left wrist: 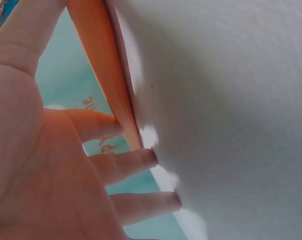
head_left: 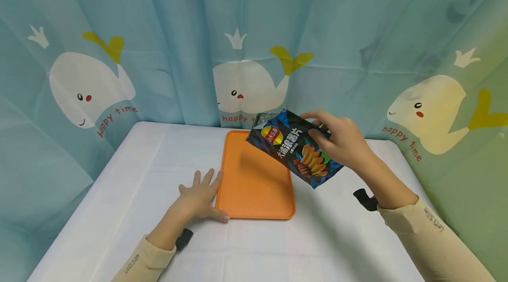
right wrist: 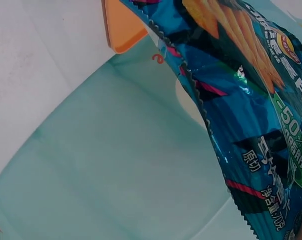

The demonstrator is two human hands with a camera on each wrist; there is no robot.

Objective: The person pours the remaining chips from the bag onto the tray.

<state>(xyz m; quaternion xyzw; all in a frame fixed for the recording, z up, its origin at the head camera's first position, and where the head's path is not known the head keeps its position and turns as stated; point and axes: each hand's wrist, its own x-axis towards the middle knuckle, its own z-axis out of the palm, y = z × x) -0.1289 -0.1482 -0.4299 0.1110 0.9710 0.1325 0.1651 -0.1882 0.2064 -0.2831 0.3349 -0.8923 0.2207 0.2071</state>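
A dark blue and black bag of potato chips tilts in the air over the right side of an orange tray. My right hand grips the bag by its right edge, thumb on the printed front. In the right wrist view the chip bag fills the right side, and most of the hand is out of sight. My left hand lies spread at the tray's left side, the thumb at its near left corner. The left wrist view shows straight fingers beside the tray's orange rim.
A white cloth covers the table. Behind it and along both sides hangs a blue-green curtain printed with whales. Each wrist wears a black strap, the right strap hanging above the table.
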